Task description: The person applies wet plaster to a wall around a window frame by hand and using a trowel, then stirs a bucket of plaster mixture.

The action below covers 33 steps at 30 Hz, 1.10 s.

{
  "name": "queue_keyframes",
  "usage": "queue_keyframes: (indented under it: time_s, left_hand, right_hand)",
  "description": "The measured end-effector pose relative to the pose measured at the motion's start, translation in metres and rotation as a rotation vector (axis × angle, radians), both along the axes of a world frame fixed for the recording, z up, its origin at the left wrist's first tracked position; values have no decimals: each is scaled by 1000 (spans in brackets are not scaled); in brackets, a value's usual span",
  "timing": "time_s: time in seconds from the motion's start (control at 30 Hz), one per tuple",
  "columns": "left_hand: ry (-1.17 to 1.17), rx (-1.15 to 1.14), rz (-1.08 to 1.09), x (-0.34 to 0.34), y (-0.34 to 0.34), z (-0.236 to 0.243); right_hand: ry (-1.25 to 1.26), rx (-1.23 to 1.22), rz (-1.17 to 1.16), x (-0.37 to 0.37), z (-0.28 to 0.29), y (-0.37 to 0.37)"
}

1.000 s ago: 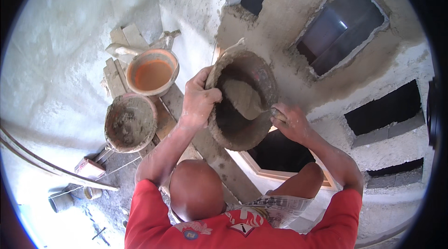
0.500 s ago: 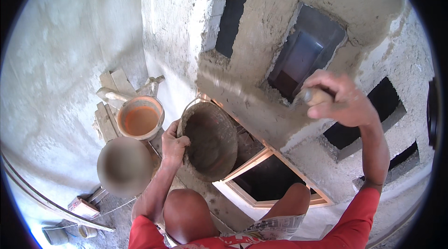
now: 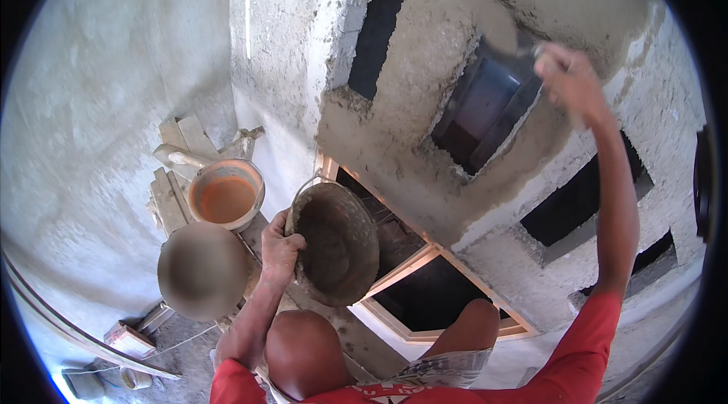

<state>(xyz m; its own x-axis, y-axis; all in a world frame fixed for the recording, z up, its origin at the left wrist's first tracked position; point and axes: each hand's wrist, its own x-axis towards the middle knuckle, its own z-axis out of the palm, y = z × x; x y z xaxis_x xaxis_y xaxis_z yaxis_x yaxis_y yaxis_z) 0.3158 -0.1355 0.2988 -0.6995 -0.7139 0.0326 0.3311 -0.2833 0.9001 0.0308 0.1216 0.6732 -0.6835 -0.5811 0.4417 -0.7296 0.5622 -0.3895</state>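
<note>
My left hand grips the rim of a dark, mortar-crusted bucket, tilted so that its inside shows. A thin wire handle rises at its far side. Up at the far right, my right hand is closed round the handle of a trowel. The trowel blade is smeared by motion and lies close to the wall, over the upper edge of a rectangular opening. Damp grey-brown plaster surrounds that opening.
Left of the bucket stand an orange-lined pail and a blurred round thing, near rough boards. A wooden frame lies beyond my knees. More dark openings cut the wall. Small containers sit at lower left.
My right hand has moved up and away with the trowel, and the blade now shows against the wall above the opening. The bucket in my left hand has shifted slightly nearer and left.
</note>
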Motion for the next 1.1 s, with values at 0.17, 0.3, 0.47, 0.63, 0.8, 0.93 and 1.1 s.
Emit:
queue_keyframes:
  time_s: [0.17,0.3,0.47,0.63,0.8,0.93,1.1]
  left_hand:
    - [-17,-46,-18,-13,9,10]
    - [-2,-131,-55,-23,13,32]
    - [15,-203,-75,-31,9,70]
    - [7,-155,-159,-44,18,84]
    - [12,-162,-158,-31,22,87]
    - [18,-70,-64,-22,16,85]
    - [16,-69,-54,-18,12,86]
  right_hand:
    - [-92,388,474,27,-116,5]
    - [197,762,497,69,-178,-13]
    - [347,967,407,89,-210,-43]
    - [167,930,453,83,-255,-41]
    - [-34,718,580,85,-289,-28]
    - [-127,419,619,83,-298,-11]
    - [-141,454,504,74,-294,-5]
